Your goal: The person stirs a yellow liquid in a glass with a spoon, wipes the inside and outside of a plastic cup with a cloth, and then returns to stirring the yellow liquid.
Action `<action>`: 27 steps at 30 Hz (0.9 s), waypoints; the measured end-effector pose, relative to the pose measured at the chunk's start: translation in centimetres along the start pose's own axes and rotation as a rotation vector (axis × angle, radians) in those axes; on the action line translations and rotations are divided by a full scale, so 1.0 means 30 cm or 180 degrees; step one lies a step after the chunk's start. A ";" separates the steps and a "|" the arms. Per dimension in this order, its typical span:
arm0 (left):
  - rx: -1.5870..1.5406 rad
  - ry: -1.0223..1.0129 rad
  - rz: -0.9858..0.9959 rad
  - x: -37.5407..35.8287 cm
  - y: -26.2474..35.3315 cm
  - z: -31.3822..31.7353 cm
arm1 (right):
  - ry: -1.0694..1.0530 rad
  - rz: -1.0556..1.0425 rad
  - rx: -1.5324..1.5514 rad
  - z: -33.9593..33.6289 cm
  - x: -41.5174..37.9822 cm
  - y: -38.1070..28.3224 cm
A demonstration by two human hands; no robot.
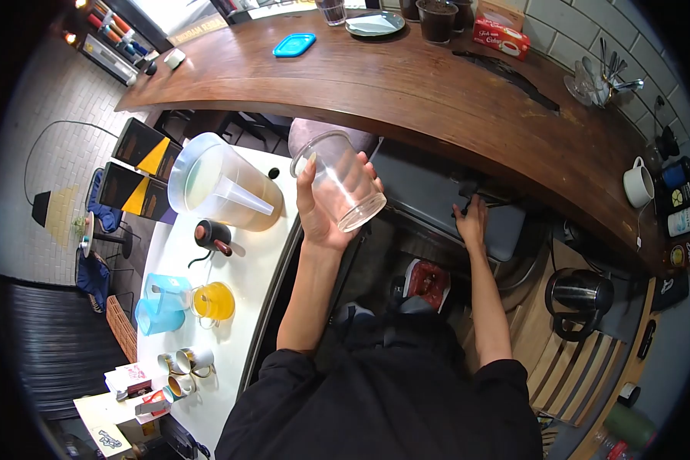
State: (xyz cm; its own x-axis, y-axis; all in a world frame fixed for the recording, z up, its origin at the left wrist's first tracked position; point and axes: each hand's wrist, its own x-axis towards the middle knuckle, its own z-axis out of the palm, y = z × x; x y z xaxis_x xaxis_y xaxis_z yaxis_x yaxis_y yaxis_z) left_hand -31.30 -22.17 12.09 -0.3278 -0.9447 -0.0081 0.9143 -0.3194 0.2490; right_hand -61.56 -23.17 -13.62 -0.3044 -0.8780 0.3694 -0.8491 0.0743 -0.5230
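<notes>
While the left grip [321,220] clasps one transparent cup [337,178], the right grip [474,220] is unclear.

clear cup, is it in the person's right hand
No, the left hand holds the clear cup, with the right hand well apart from it.

Glare whites out the far-left pane [172,14]; fisheye distortion bows the wooden counter [360,73]; black vignetting swallows the corners.

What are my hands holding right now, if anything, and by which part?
Your left hand holds a clear cup around its side wall. Your right hand is at a small dark fitting; whether it grips that, I can't tell.
</notes>
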 end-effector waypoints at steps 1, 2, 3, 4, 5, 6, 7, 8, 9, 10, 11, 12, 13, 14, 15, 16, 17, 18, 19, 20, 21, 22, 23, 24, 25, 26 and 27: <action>-0.0015 0.0100 -0.0001 0.003 0.007 0.009 | 0.0025 -0.0021 -0.0152 0.017 0.004 0.009; -0.0007 0.0092 0.0016 0.005 0.012 0.014 | 0.0049 -0.0039 -0.0304 0.029 0.008 0.011; -0.0011 0.0159 0.0063 0.008 0.016 0.019 | 0.0054 -0.0052 -0.0290 0.039 0.011 0.015; -0.0016 0.0232 0.0105 0.008 0.020 0.022 | -0.0002 -0.0019 -0.0312 0.048 0.009 0.019; -0.0009 0.0229 0.0110 0.006 0.025 0.024 | -0.0056 0.0018 -0.0338 0.045 0.008 0.012; -0.0010 0.0257 0.0113 0.007 0.030 0.026 | -0.0047 0.0017 -0.0337 0.041 0.011 0.008; -0.0016 0.0284 0.0113 0.008 0.032 0.028 | -0.0116 0.0243 -0.0042 0.033 0.013 0.007; -0.0019 0.0277 0.0103 0.010 0.034 0.027 | -0.0185 0.0473 0.0250 0.034 0.011 0.012; 0.0025 0.0330 0.0130 0.010 0.035 0.021 | -0.0175 0.0484 0.0238 0.040 0.005 0.014; 0.0064 0.0383 0.0149 0.011 0.034 0.016 | 0.0041 0.0347 0.0256 0.047 -0.005 0.014; 0.0049 0.0375 0.0119 0.010 0.032 0.011 | 0.0261 0.0211 0.0265 0.035 -0.008 0.004; 0.0075 0.0407 0.0133 0.008 0.030 0.006 | 0.0277 0.0228 0.0233 0.015 -0.009 0.000; 0.0100 0.0438 0.0146 0.006 0.027 0.001 | 0.0055 0.0454 0.0332 -0.007 -0.009 -0.002; 0.0126 0.0467 0.0150 0.004 0.023 -0.004 | -0.0168 0.0682 0.0433 -0.026 -0.010 -0.002; 0.0106 0.0462 0.0121 0.003 0.019 -0.010 | -0.0156 0.0698 0.0403 -0.045 -0.013 -0.002; 0.0192 0.0476 0.0178 0.001 0.015 -0.018 | -0.0100 0.0748 0.0418 -0.064 -0.018 -0.003; 0.0279 0.0492 0.0241 -0.002 0.011 -0.026 | -0.0046 0.0793 0.0435 -0.082 -0.019 -0.007; 0.0293 0.0468 0.0232 -0.002 0.007 -0.036 | -0.0036 0.0792 0.0412 -0.101 -0.012 -0.010; 0.0275 0.0478 0.0214 -0.007 -0.002 -0.042 | 0.0008 0.0643 0.0041 -0.123 -0.016 -0.012; 0.0340 0.0473 0.0205 -0.008 -0.007 -0.046 | 0.0060 0.0493 -0.0321 -0.144 -0.015 -0.024; 0.0409 0.0470 0.0196 -0.011 -0.012 -0.050 | 0.0059 0.0507 -0.0334 -0.161 -0.013 -0.050; 0.0405 0.0471 0.0182 -0.013 -0.018 -0.055 | 0.0034 0.0388 -0.0309 -0.171 -0.005 -0.081; 0.0389 0.0473 0.0154 -0.015 -0.027 -0.062 | 0.0009 0.0264 -0.0284 -0.171 0.002 -0.101; 0.0373 0.0475 0.0130 -0.016 -0.035 -0.070 | 0.0010 0.0267 -0.0292 -0.149 -0.001 -0.104; 0.0368 0.0474 0.0128 -0.017 -0.039 -0.084 | 0.0212 0.0268 -0.0301 -0.114 -0.007 -0.105; 0.0353 0.0449 0.0109 -0.017 -0.043 -0.094 | 0.0412 0.0263 -0.0306 -0.085 -0.008 -0.102; 0.0336 0.0422 0.0101 -0.019 -0.045 -0.102 | 0.0410 0.0247 -0.0305 -0.064 -0.001 -0.090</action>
State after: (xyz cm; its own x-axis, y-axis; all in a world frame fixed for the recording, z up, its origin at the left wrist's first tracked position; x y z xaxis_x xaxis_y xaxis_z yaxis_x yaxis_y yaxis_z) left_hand -31.64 -21.43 8.79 -0.2587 -0.9579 -0.1247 0.8913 -0.2865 0.3514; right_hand -60.08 -22.44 -10.72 -0.4183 -0.8004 0.4293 -0.8562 0.1898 -0.4804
